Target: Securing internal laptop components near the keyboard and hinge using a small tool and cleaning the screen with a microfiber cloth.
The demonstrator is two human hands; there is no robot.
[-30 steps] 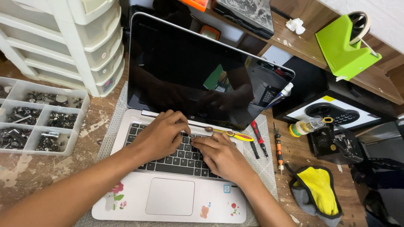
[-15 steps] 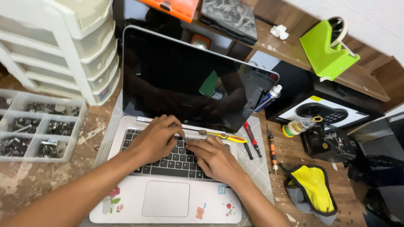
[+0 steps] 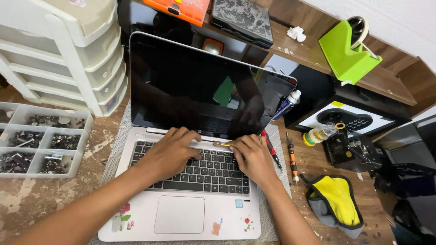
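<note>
Both hands have crept up my open silver laptop point(image 3: 181, 218): left hand point(image 3: 170, 152) curled loosely on the keyboard, right hand point(image 3: 252, 156) pinching a thin yellow-handled tool point(image 3: 221, 144) at the hinge.

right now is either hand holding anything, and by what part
The right hand grips a thin yellow-handled tool by its handle, tip at the laptop hinge edge. The left hand holds nothing; it rests on the keyboard's top row.

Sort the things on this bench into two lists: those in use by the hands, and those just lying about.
In use: laptop; left hand; right hand; thin yellow-handled tool.

Lying about: two screwdrivers; yellow glove; screw tray; green tape dispenser; small bottle; white drawers.
</note>
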